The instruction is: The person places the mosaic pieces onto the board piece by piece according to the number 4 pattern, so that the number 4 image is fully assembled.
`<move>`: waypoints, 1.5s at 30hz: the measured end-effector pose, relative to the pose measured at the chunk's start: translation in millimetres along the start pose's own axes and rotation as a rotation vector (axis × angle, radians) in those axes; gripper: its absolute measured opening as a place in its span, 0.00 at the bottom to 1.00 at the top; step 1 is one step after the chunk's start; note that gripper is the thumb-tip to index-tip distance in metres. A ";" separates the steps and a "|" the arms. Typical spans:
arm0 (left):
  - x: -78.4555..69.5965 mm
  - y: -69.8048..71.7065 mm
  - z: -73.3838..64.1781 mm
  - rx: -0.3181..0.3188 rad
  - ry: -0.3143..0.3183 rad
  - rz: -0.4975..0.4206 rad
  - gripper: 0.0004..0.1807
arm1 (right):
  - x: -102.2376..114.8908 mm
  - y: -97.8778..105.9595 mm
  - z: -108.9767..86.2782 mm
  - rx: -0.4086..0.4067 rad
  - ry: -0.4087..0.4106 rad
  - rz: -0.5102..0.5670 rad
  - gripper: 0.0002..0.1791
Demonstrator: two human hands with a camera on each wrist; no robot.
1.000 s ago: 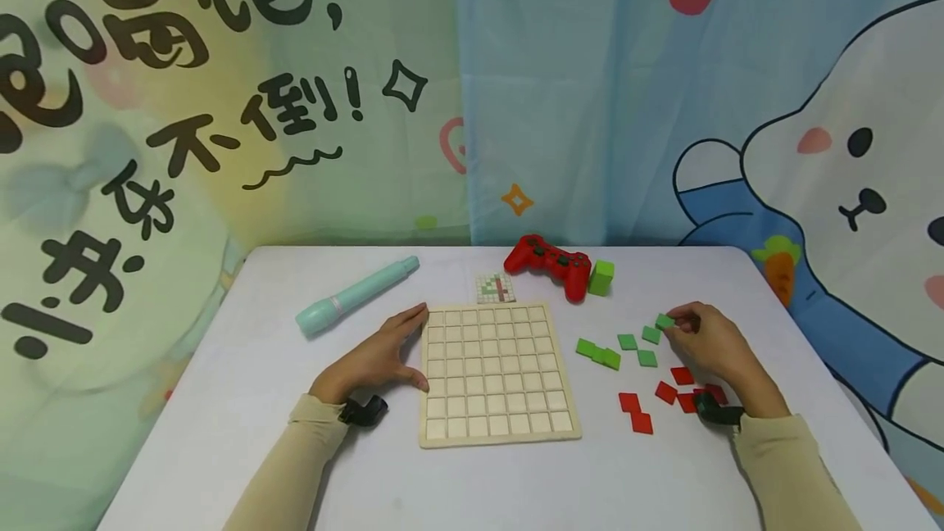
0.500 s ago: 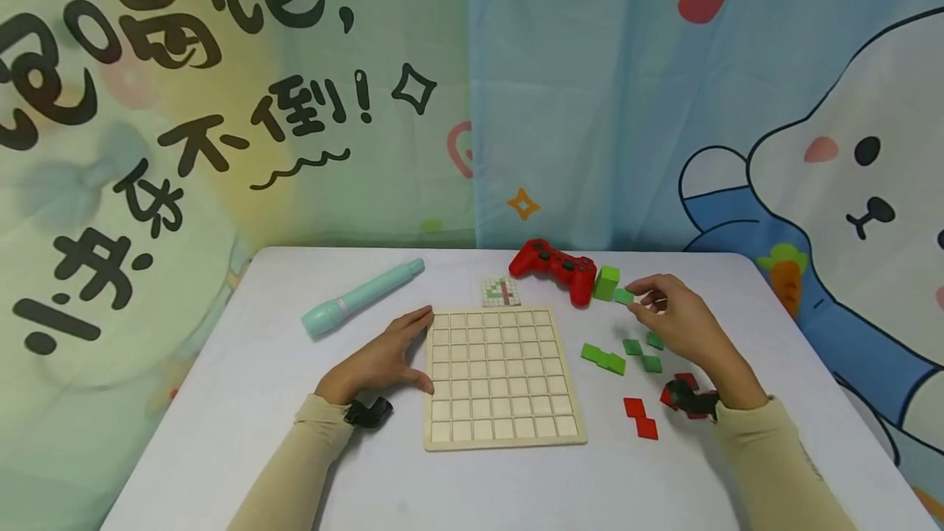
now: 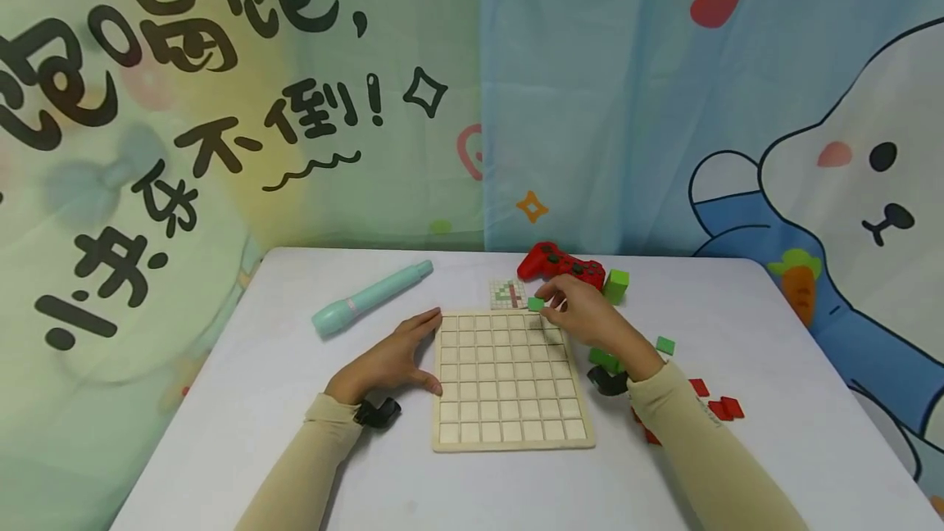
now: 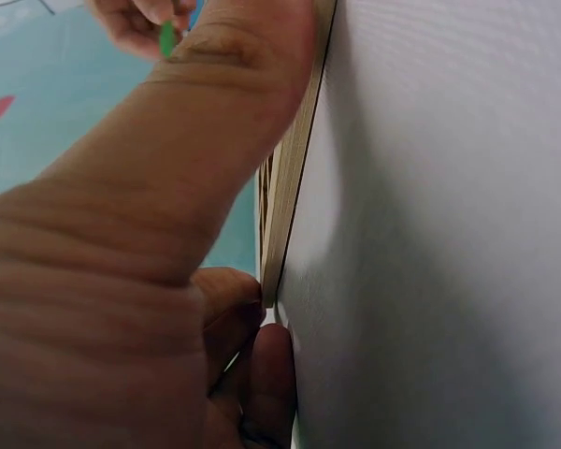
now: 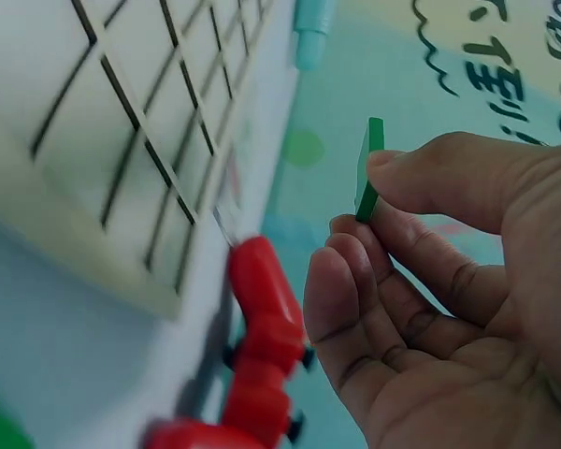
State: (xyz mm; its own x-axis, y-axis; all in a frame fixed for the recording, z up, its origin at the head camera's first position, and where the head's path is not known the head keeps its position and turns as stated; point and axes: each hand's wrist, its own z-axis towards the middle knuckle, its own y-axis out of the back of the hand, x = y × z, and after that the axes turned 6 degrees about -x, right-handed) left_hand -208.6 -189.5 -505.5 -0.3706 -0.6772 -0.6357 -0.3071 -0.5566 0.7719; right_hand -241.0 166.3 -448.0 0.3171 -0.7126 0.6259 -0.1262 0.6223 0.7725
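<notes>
A flat wooden board [image 3: 510, 392] with a grid of square cells lies on the white table in the head view. My left hand [image 3: 387, 359] rests against its left edge, thumb and fingers spread apart along the rim. Between thumb and fingertips, my right hand [image 3: 590, 319] pinches a small green square tile [image 3: 536, 303] over the board's far edge. Seen from the right wrist, that tile [image 5: 374, 173] is held nearly edge-on, clear of the board. Just beyond the board lies a small card [image 3: 506, 294] printed with a grid of green and red squares.
A red game controller [image 3: 547, 259] and a green cube [image 3: 615, 286] stand behind the right hand. At the back left lies a teal cylinder [image 3: 372, 299]. Red tiles [image 3: 726, 408] and green tiles [image 3: 665, 345] are scattered to the right, partly hidden by the right arm.
My right hand has lifted the green tile from the group on the right and carried it left to the board's far edge. The left hand has stayed at the board.
</notes>
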 end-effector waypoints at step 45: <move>1.8 -1.1 -1.1 -0.004 -0.019 0.034 0.70 | -0.1 -4.3 -4.8 -0.080 -0.039 0.060 0.16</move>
State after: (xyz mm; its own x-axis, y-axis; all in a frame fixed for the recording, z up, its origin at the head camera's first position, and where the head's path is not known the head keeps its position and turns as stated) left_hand -207.9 -190.7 -507.4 -0.3977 -0.6864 -0.6089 -0.2904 -0.5353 0.7932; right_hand -235.9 165.3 -451.9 0.2745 -0.6842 0.6756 -0.0683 0.6870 0.7235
